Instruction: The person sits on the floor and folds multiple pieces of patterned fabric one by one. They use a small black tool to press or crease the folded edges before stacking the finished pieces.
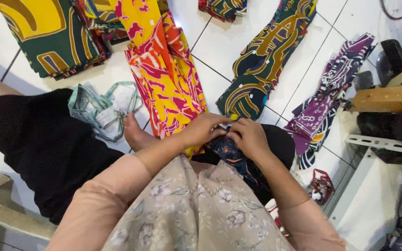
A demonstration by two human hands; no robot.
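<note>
My left hand point(203, 130) and my right hand point(248, 137) meet over my lap, fingers pinched together on a small dark blue patterned cloth piece point(229, 151) with orange markings. The fingertips touch at its top edge. The cloth lies on my black-clad knee point(282, 142). Just beyond my hands lies a long yellow, pink and orange printed strip point(164, 69) and a dark green and gold printed strip point(261, 60) on the white tiled floor.
A purple and white strip point(329, 90) lies at right. Folded green and yellow fabric point(47, 35) sits at top left. Pale teal cloth loops point(101, 109) rest by my bare foot point(136, 135). A wooden block point(387, 97) and metal frame point(382, 144) stand at right.
</note>
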